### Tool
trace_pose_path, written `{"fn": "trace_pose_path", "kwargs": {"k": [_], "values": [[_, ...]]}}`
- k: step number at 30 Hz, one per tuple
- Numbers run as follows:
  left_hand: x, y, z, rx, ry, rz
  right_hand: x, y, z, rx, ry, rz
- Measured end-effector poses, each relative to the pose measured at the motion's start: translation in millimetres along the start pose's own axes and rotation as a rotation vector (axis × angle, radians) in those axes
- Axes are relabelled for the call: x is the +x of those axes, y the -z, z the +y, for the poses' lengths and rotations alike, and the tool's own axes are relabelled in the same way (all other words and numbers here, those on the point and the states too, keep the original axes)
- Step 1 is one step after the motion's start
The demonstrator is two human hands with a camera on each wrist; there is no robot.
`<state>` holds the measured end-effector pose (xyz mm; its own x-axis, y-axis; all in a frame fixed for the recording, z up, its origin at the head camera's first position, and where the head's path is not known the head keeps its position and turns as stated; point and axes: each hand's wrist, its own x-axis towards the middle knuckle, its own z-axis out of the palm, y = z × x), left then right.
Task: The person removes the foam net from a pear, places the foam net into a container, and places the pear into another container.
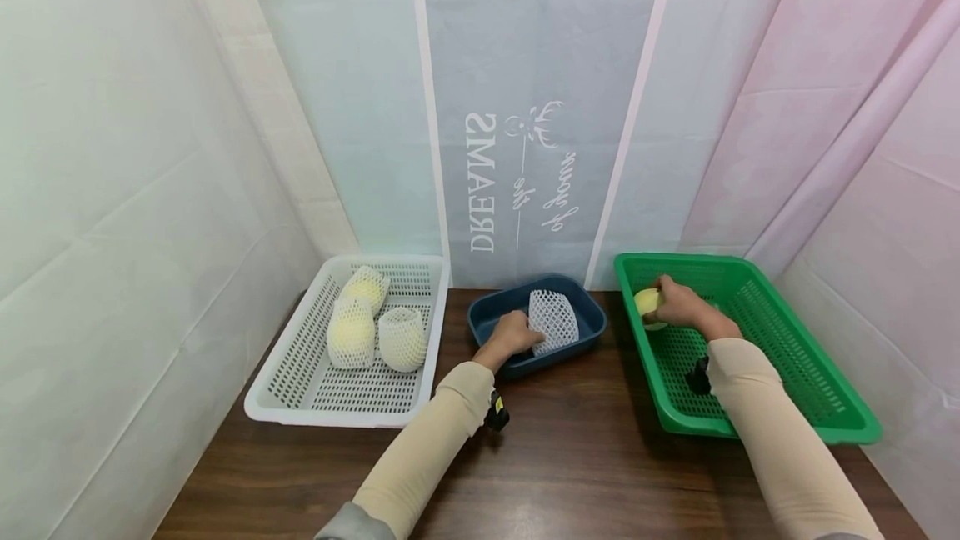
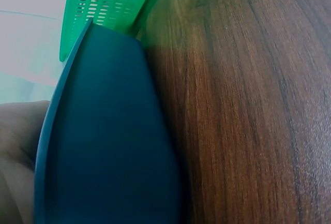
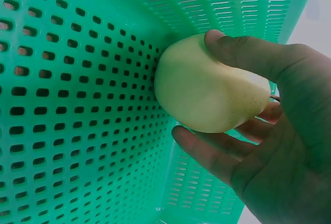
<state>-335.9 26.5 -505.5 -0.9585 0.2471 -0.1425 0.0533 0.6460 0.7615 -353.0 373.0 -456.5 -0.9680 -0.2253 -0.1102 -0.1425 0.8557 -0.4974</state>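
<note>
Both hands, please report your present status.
Right hand holds yellow fruit inside green basket. Left hand holds white foam net in blue tray. Basket wall stands between fruit and tray.

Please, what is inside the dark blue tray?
White foam netting lies in the tray, with the left hand at its edge. Whatever they cover on the tray's floor cannot be seen.

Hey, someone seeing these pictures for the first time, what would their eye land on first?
Probably the bright green basket on the right, where the right hand holds a bare, pale yellow fruit. Next, the white basket on the left, with three net-wrapped fruits. Between them, the left hand touches a white foam net in a dark blue tray.
</note>
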Motion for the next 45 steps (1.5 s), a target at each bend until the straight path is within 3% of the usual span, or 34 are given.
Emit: {"fn": "trace_pose_path", "kwargs": {"k": [7,23,32,38,45], "values": [[0.5,1.2,0.4,-0.017,0.024,-0.023,-1.7,0.1,0.4,-0.009,0.0,0.003],[-2.3,5.4,3.0,0.025,-0.005,0.012,-8.8,14.5,-10.7,-0.026,0.033,0.032],[22.1,-4.5,-18.7,0.052,-0.033,0.046,-21.0,26.6,-28.2,-0.082,0.049,0.036],[0.5,5.0,-3.8,0.05,-0.073,0.084,-28.0,31.2,-38.7,-0.148,0.069,0.075],[-11.9,9.5,2.5,0.06,-0.141,0.14,-34.7,31.5,-54.7,-0.153,0.13,0.123]]}}
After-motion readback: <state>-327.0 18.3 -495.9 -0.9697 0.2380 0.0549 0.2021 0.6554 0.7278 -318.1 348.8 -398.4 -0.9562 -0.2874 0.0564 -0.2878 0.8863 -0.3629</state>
